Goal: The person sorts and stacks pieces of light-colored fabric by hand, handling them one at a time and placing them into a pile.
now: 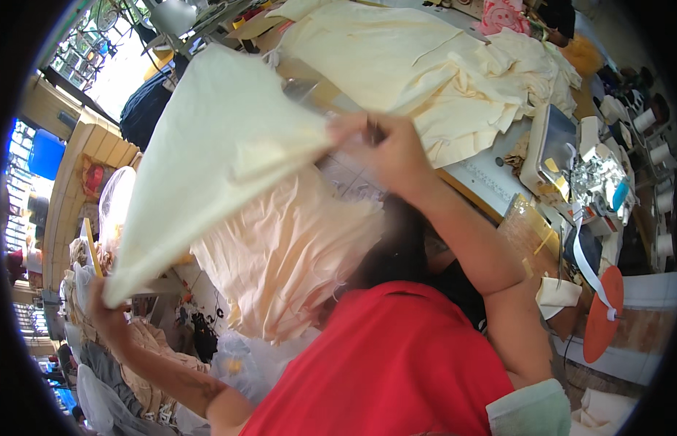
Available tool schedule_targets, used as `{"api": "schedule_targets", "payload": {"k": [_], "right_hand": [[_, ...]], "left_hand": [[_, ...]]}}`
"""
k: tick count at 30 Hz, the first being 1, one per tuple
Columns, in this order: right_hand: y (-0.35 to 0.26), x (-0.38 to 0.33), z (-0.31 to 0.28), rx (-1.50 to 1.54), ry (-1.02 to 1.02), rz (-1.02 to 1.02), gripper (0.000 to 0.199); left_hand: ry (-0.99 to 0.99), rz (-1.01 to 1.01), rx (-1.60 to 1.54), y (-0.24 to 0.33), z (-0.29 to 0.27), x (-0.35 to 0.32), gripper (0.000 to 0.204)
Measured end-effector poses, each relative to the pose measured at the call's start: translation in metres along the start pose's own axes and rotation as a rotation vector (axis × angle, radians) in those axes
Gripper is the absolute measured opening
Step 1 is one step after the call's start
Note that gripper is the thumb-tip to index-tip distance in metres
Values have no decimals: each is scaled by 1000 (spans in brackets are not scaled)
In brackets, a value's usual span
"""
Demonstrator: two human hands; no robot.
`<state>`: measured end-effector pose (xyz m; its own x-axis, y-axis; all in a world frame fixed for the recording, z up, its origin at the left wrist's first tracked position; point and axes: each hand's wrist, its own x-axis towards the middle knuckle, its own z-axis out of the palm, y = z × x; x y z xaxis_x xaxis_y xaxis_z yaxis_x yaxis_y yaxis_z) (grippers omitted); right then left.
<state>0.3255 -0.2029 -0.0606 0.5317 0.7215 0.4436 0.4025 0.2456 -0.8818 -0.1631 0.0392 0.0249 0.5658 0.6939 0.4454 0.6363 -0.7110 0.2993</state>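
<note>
A pale cream piece of fabric (215, 138) is stretched in the air between my hands, its surface partly smeared by motion. Out at the far left, my left hand (107, 314) is closed on its lower corner. My right hand (386, 145), raised near the table's edge, pinches the opposite corner; its fingers are blurred, and a small dark spot among them is unclear. Beneath the stretched piece, a bunched heap of cream cloth (280, 254) hangs by my lap. More cream fabric (382, 58) lies spread and rumpled over the worktable (473, 174).
To the right are a shallow tray (546, 149), an orange disc (604, 314) with white tape (586, 265), and thread cones (647, 120) on a rack. Clear plastic bags (255, 360) and piled cloth (153, 341) sit at lower left. Machine parts (175, 18) stand at the upper left.
</note>
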Motion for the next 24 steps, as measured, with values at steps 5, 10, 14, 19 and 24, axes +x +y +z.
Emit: {"api": "schedule_targets", "payload": {"k": [5, 10, 14, 19, 24], "right_hand": [[70, -88, 7, -243, -193, -16, 14], [41, -119, -25, -421, -92, 376, 19], [80, -147, -38, -721, -84, 510, 27], [83, -145, -28, -641, -9, 312, 26], [84, -118, -22, -652, -5, 274, 24]], "left_hand": [[-862, -542, -455, 42, 60, -51, 50], [-711, -127, -538, 94, 167, -10, 37], [-670, 74, -832, 194, 283, 37, 29], [-754, 55, -909, 265, 385, 50, 31], [-902, -428, -1358, 268, 409, 39, 27]]}}
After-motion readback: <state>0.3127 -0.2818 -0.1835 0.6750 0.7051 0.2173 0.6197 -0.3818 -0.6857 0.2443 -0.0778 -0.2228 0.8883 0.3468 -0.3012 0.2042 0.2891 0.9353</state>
